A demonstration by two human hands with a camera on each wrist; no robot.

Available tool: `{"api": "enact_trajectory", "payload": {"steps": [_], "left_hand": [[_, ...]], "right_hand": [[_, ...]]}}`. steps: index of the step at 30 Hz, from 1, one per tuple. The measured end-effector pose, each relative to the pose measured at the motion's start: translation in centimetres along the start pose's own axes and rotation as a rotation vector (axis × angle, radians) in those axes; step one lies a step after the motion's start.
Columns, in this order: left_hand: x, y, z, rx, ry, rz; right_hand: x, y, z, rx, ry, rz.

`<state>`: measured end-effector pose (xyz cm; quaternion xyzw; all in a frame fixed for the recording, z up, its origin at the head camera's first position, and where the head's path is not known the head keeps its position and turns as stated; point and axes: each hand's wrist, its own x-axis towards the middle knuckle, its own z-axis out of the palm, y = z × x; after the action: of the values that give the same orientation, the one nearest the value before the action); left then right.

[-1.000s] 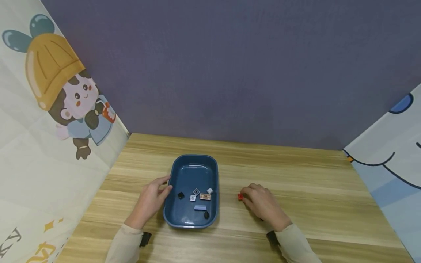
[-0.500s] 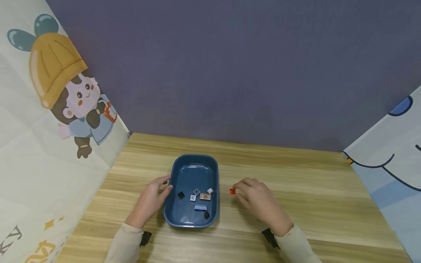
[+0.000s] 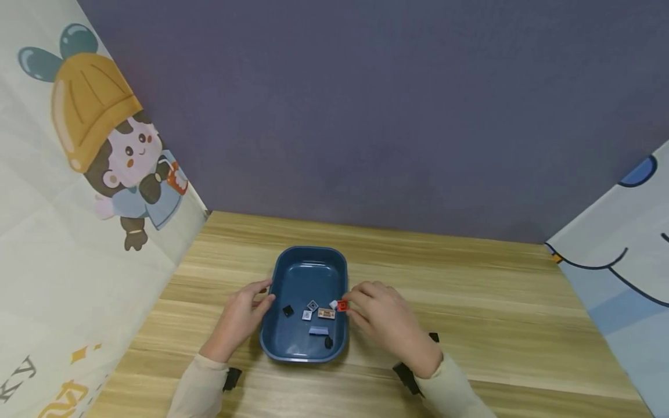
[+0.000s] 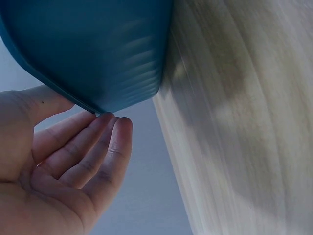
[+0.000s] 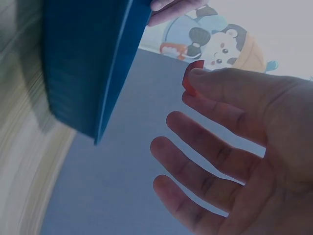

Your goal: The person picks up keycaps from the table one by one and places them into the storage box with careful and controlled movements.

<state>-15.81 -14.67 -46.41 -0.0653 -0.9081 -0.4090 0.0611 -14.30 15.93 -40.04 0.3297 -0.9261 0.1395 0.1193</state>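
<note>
My right hand (image 3: 391,325) pinches a small square red tile (image 3: 342,305), with a mark on its face, between thumb and forefinger. It is over the right rim of a dark blue tray (image 3: 308,355). In the right wrist view the thumb partly covers the red tile (image 5: 193,78), and the other fingers spread loosely. At the tray's left side, my left hand (image 3: 237,320) holds the rim, thumb over the edge and fingertips against the outer wall. Inside lie a white piece (image 3: 333,304), a printed tan tile (image 3: 326,313), a grey square piece (image 3: 312,305) and a white tile (image 3: 306,315).
Also in the tray are a light blue piece (image 3: 319,331), a black square piece (image 3: 288,311) and another black piece (image 3: 328,342). The tray stands on a wood-grain table (image 3: 470,302). A dark partition (image 3: 366,116) rises behind, with printed cloth (image 3: 42,244) at the left.
My right hand has lifted the red tile off the table and carried it left to the tray's right rim. My left hand has stayed at the tray's left side.
</note>
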Motion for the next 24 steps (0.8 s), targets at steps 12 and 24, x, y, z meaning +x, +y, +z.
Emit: {"api": "enact_trajectory", "payload": {"steps": [12, 24], "left_hand": [[0.0, 0.0, 0.0, -0.002, -0.011, -0.009], [0.0, 0.0, -0.2, 0.01, -0.011, -0.018]], "right_hand": [[0.7, -0.7, 0.3, 0.012, -0.001, -0.027], [-0.9, 0.9, -1.3, 0.01, 0.072, 0.014]]}}
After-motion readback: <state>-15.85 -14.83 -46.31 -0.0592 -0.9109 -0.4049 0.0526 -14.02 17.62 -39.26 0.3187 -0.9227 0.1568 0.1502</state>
